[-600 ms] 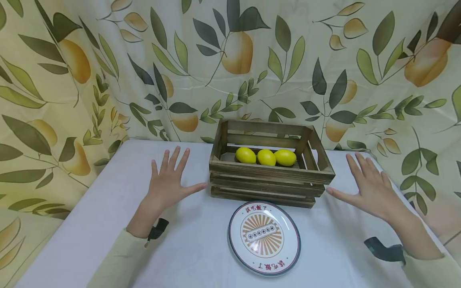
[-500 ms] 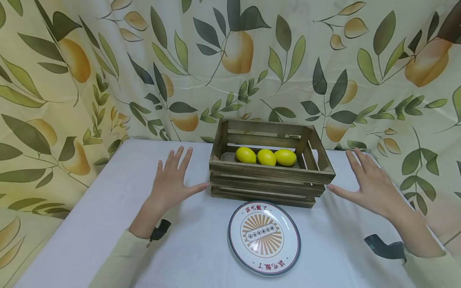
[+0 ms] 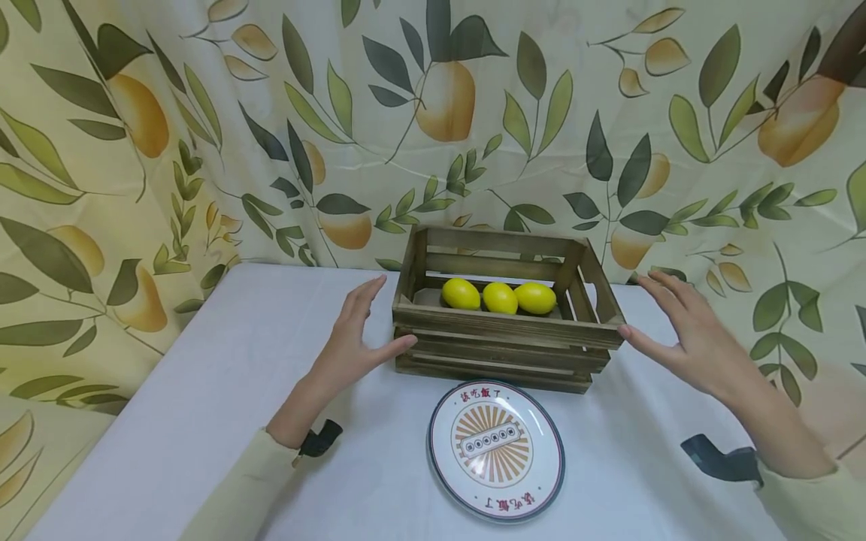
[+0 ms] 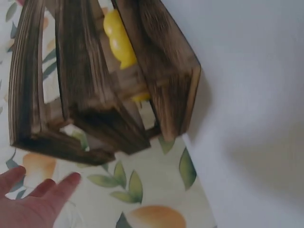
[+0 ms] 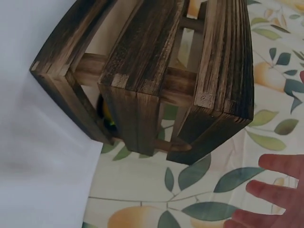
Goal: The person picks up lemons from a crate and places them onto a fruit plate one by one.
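A dark slatted wooden crate [image 3: 501,346] stands on the white-covered table, with three yellow lemons [image 3: 500,298] lying in a row inside it. My left hand [image 3: 348,342] is at the crate's left end, fingers extended and thumb spread toward the front left corner. At the opposite end, my right hand [image 3: 700,349] has its thumb tip right at the front right corner and its fingers pointing up and away. Neither hand grips anything. In the left wrist view, the fingertips [image 4: 69,183] show beside the crate's end; the right wrist view shows fingers [image 5: 270,190] apart from the slats.
A round white plate [image 3: 497,451] with a sunburst print and red characters lies on the table just in front of the crate. Behind the table hangs a curtain [image 3: 379,150] printed with fruit and leaves. The white tablecloth [image 3: 196,391] extends to the left.
My left hand has moved right toward the crate, its spread fingers drawing together. The right hand has shifted slightly inward to the crate's corner. Crate, lemons and plate have stayed in place.
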### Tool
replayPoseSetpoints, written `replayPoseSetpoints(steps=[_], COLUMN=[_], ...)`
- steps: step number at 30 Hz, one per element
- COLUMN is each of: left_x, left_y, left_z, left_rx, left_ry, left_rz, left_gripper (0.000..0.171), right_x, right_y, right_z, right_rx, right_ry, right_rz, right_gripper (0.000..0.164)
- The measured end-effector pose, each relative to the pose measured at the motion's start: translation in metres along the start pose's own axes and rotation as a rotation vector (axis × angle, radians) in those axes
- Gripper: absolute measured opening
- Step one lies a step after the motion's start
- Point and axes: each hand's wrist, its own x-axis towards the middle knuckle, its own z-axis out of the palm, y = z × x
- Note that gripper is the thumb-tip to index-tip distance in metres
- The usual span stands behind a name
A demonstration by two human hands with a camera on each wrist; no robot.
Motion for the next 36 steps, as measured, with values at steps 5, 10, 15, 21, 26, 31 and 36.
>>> replayPoseSetpoints(steps=[5, 10, 15, 21, 26, 31, 36], left_x=[0.002, 0.0, 0.001, 0.005, 0.007, 0.007, 0.008], left_y=[-0.003, -0.007, -0.01, -0.01, -0.008, -0.008, -0.008], left_z=[0.012, 0.019, 0.025, 0.029, 0.028, 0.026, 0.026], left_rx=[-0.154, -0.195, -0.249, -0.31, -0.311, -0.32, -0.317], left_ry=[0.073, 0.121, 0.164, 0.175, 0.183, 0.194, 0.197], left_rz=[0.06, 0.101, 0.109, 0.108, 0.093, 0.087, 0.097], left_gripper=[0.07, 0.053, 0.048, 0.047, 0.046, 0.047, 0.048], right_x=[0.006, 0.015, 0.021, 0.031, 0.045, 0.058, 0.07], right_y=[-0.006, -0.011, -0.017, -0.023, -0.029, -0.035, -0.04], right_z=[0.001, 0.002, 0.004, 0.007, 0.007, 0.004, -0.005], right_rx=[0.087, 0.119, 0.124, 0.121, 0.131, 0.115, 0.089], right_ry=[0.015, 0.013, -0.005, 0.033, 0.069, 0.049, 0.04], right_rz=[-0.041, -0.086, -0.079, -0.135, -0.234, -0.276, -0.301], right_gripper=[0.071, 0.066, 0.064, 0.068, 0.071, 0.07, 0.062])
